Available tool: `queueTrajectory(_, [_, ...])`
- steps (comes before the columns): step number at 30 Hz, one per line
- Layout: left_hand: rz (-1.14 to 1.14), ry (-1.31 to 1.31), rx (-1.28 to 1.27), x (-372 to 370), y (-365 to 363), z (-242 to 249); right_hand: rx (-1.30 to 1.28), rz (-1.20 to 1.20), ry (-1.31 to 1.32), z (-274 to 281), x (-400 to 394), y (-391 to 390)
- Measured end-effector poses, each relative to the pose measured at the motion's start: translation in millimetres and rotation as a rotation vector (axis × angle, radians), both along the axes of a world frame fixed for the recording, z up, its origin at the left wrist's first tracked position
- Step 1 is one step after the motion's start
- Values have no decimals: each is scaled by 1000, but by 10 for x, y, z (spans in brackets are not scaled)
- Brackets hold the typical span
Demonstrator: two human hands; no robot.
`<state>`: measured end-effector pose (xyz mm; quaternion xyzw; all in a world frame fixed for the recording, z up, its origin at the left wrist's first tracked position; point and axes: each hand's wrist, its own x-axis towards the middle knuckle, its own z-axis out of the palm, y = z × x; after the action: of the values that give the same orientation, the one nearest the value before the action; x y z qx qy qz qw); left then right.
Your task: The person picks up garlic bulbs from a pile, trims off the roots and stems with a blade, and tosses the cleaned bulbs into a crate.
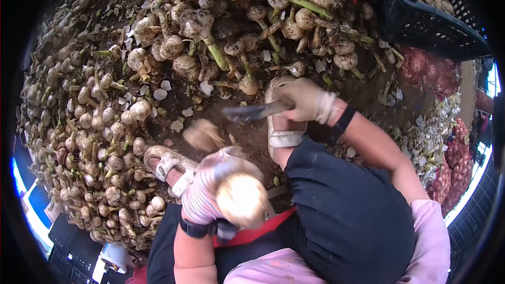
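Observation:
A gloved right hand, my right hand [305,100], is closed around the handle of a dark-bladed knife [250,113]. The blade points left over the bare soil between my feet. My left hand [208,184], in a striped glove and blurred by motion, is closed on a large pale garlic bulb [242,200] above my lap. A second blurred tan shape, like a garlic bulb [203,135], shows just beyond the left hand, apart from the knife tip. Soil-covered garlic bulbs with green stems [197,26] lie in a heap ahead of both hands.
Trimmed garlic bulbs [100,121] cover the ground at left. At upper right stands a black plastic crate [436,29] with garlic in it, beside red mesh sacks [426,71]. Papery peelings [428,142] lie at right. My sandalled feet [168,165] flank the soil. A white bucket [114,256] is at lower left.

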<state>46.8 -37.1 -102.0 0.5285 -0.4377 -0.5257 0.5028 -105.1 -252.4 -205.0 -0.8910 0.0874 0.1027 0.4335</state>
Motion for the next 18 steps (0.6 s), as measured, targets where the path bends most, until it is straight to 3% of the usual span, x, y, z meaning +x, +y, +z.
queueTrajectory(2, [33,-153,-76,67,-11,31,184,-183,-11,45,-112,-36])
queueTrajectory(3, [413,173,136,-31,96,70,228,-283,56,205,-67,-31])
queueTrajectory(4, [403,-98,173,154,149,70,263,-390,-2,134,-85,-1])
queueTrajectory(5, [416,-125,165,367,211,54,319,-416,43,155,-77,-27])
queueTrajectory(7, [948,199,-403,806,418,-16,362,-434,161,342,-22,-46])
queueTrajectory(8, [953,359,-600,1100,513,112,373,-430,161,353,-17,-20])
queueTrajectory(9, [1329,848,-788,1342,650,266,433,-470,128,362,-26,13])
queueTrajectory(10, [1448,678,-782,1430,599,333,487,-508,87,374,-23,26])
queueTrajectory(12, [1107,720,-460,1917,776,-28,557,-466,-92,230,-31,87])
queueTrajectory(14, [1032,-103,264,1753,191,-384,485,-456,57,396,57,85])
queueTrajectory(15, [993,103,376,1876,53,-686,482,-459,55,381,72,82])
queueTrajectory(16, [947,-7,587,1862,-197,-800,462,-457,52,361,75,84])
queueTrajectory(17, [909,-345,825,1925,-338,-1034,442,-455,53,344,72,89])
queueTrajectory(18, [825,-690,790,2226,-180,-1704,441,-458,58,338,69,100])
